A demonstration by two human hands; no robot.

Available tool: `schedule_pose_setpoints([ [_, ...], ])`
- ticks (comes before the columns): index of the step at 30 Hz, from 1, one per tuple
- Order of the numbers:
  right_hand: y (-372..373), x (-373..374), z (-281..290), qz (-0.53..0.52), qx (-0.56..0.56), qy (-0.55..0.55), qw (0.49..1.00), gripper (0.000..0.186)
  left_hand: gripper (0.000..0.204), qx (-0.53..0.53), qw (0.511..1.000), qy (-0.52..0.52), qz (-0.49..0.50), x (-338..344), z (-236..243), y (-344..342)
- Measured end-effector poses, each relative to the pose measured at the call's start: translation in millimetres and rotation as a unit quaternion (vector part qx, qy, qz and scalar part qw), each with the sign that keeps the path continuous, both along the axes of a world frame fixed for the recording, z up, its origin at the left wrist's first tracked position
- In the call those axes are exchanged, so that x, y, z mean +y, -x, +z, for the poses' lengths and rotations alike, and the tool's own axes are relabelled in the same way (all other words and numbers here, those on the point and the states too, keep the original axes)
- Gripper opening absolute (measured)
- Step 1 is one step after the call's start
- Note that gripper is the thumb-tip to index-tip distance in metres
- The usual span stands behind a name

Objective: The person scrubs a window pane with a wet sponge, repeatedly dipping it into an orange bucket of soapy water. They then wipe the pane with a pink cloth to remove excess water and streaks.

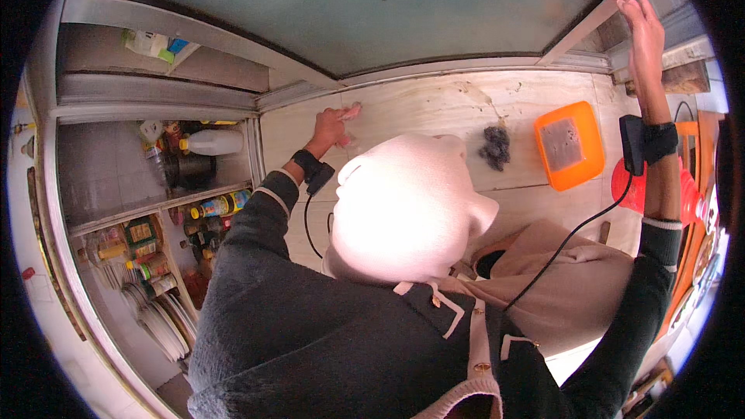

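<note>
My left hand is closed on a pink cloth, pressed to the pale tiled floor beside the cabinet. Parts of the cloth stick out past the fingers. Raised at the far right, my right hand has its fingers stretched out against the metal frame of a large frosted panel. Nothing shows in that hand. On the floor between my hands lies a dark grey scouring pad or wad. To its right stands an orange square basin with greyish water in it.
Open shelves on the left hold a white bottle, several condiment bottles and stacked plates. A red plastic container stands at the right. Brown dirt streaks mark the floor. A pale rounded shape hides the middle floor.
</note>
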State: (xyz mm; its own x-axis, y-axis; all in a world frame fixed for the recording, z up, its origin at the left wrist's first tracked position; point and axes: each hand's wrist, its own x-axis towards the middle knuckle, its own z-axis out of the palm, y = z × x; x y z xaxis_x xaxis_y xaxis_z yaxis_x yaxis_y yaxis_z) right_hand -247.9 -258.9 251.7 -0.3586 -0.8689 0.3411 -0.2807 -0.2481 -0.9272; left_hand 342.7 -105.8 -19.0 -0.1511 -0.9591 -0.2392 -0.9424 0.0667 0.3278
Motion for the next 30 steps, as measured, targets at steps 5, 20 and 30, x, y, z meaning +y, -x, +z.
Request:
schedule_pose_setpoints([
  [5,-26.2,10.5,5.7,0.022,0.002,-0.038,0.999,0.057,0.015,0.385,0.893,-0.093,0.215,16.1,-16.6,-12.9],
  [20,-124.0,34.2,6.4,0.179,-0.010,-0.025,0.983,0.051,0.030,0.573,0.685,-0.185,0.411,47.5,29.4,1.8],
  [30,-222.6,45.5,-1.8,0.355,-0.119,-0.015,0.927,0.066,0.036,0.623,0.664,-0.178,0.373,45.4,43.5,13.3],
])
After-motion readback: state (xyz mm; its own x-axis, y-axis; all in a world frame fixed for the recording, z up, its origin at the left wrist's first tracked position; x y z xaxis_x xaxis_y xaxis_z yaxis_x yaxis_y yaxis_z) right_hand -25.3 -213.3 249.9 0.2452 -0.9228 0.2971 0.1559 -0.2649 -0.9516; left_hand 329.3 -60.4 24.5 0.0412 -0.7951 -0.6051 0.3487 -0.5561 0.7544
